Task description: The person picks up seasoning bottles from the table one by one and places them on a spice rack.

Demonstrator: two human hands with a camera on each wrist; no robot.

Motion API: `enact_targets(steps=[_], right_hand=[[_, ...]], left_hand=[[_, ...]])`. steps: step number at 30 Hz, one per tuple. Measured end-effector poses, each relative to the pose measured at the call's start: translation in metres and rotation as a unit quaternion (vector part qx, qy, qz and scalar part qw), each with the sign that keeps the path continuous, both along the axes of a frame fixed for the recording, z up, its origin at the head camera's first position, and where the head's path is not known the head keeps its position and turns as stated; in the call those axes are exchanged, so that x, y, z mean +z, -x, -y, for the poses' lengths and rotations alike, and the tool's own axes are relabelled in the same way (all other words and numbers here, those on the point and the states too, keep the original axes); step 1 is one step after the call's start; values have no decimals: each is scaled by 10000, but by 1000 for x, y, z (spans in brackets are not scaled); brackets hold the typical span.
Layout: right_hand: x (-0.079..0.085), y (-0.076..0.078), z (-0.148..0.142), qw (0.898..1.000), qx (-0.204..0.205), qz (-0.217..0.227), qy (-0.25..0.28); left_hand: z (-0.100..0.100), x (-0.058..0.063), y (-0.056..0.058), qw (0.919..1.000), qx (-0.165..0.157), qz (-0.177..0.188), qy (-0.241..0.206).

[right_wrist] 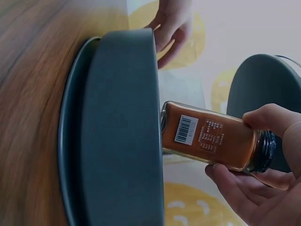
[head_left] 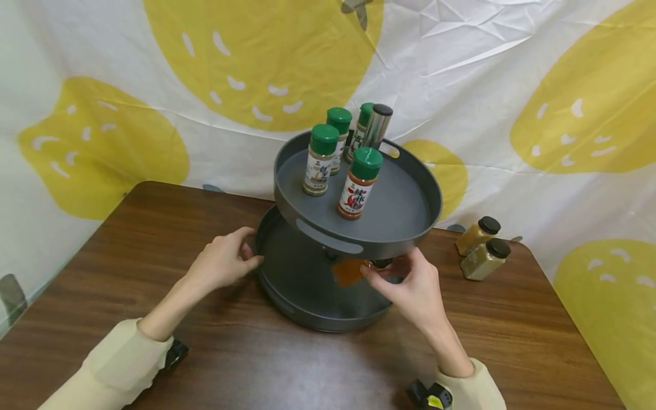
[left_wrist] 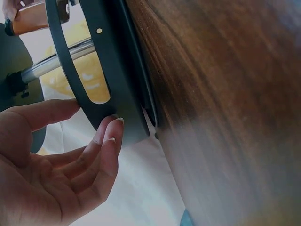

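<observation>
A dark grey two-tier round rack stands on the table. My left hand [head_left: 222,259] pinches the wall of its lower tray [head_left: 320,322] beside a slotted handle, thumb at the rim and fingertips on the outside in the left wrist view. With thumb and fingers, my right hand [head_left: 417,293] grips a glass spice jar [right_wrist: 207,136] near its black lid. Orange-brown powder fills the jar, which tilts with its base at the lower tray's rim in the right wrist view. The upper tray [head_left: 400,199] overhangs the jar and hides part of the right fingers in the head view.
Several green-capped spice bottles, including a red-brown one [head_left: 357,191], and a silver cylinder [head_left: 378,126] stand on the upper tray. Two black-lidded jars, one yellow-brown [head_left: 472,238] and one paler [head_left: 482,263], stand at the table's right. Behind hangs a lemon-patterned cloth [head_left: 230,68].
</observation>
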State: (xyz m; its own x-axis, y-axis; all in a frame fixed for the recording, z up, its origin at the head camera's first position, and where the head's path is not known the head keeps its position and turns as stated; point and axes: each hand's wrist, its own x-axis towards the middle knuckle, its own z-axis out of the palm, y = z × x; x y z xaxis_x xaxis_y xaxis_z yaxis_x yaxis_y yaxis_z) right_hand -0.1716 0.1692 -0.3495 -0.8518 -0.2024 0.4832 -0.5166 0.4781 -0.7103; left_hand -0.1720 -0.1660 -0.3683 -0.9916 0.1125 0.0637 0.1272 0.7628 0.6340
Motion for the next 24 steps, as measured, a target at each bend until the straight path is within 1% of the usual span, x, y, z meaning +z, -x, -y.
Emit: enact_targets(steps=[3,6,12,14,18,20,24], right_hand=[[1,3,9,9999,99,25,-83],[1,6,19,9995,315,6,-57],[0,12,40,9942,987,-178,388],[-1,14,46,9921,1138,-155,512],[1,16,56,9922,1170,-40,431],[2,17,61,9940,1066,-43,251],[2,20,71,9963,824,-223,-122]], left_hand=[[0,-1,0,10000,-9,-11,-13],[0,-1,-1,10000,-16,-20,-22],[-1,-2,-1,10000,-2,-21,-14],[-1,-2,-1,10000,4,-22,-16],[-1,-4,0,10000,-8,-30,-6],[0,-4,0,10000,-27,-42,-7],[1,-5,1,10000,-24,-55,3]])
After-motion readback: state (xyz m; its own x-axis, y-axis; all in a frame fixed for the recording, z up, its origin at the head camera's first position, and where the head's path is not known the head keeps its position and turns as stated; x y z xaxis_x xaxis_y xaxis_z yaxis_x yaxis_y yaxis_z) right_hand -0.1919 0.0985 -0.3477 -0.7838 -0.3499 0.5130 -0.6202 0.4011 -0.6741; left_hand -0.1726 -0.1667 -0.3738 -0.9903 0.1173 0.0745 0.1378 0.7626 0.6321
